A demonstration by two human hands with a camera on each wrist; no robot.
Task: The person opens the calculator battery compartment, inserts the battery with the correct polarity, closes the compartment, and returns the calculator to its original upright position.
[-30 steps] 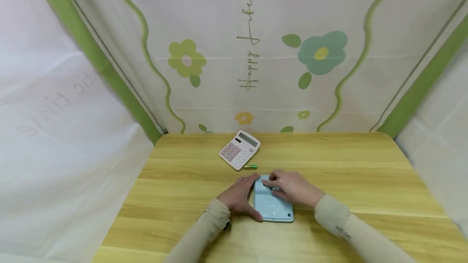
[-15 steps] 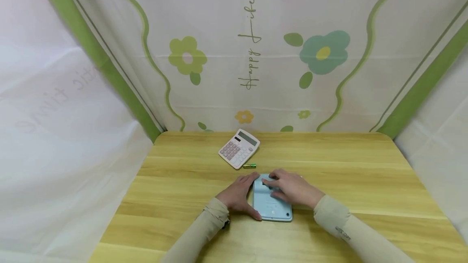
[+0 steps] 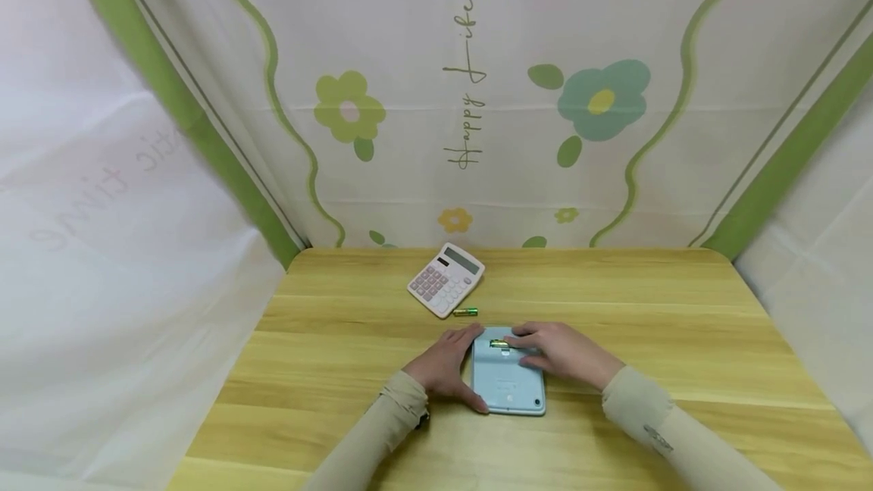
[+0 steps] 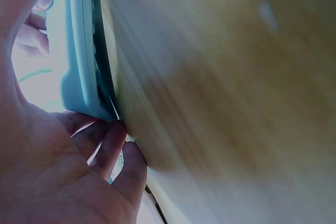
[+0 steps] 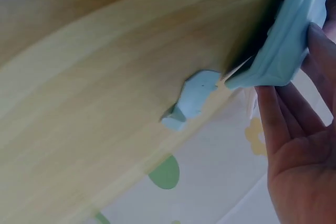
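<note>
Head view, from the left: wood stretches from the table's left edge, table (image 3: 293, 370) reaching wide to the left hand (image 3: 446, 362), thumb and fingers spread to grip the light-blue device (image 3: 508, 389), thumb at the near corner, fingertips at the far one. Toward the back edge lies the pink calculator (image 3: 446, 280), a loose battery (image 3: 466, 312) just beside its lower corner. On to the middle: the device sits back side up, well in from the side edges, a second battery (image 3: 497, 343) at its recess. There's the right hand (image 3: 569, 351), fingers apart, index touching that battery, wood running wide to the right. Right wrist view picks up a small plastic piece (image 5: 194, 98) on the wood nearby. Now the writing: faint "time" on the left cloth (image 3: 68, 324), "Happy Life" sideways on the back cloth (image 3: 409, 36); device markings and sleeve print (image 3: 658, 438), too small to read.
</note>
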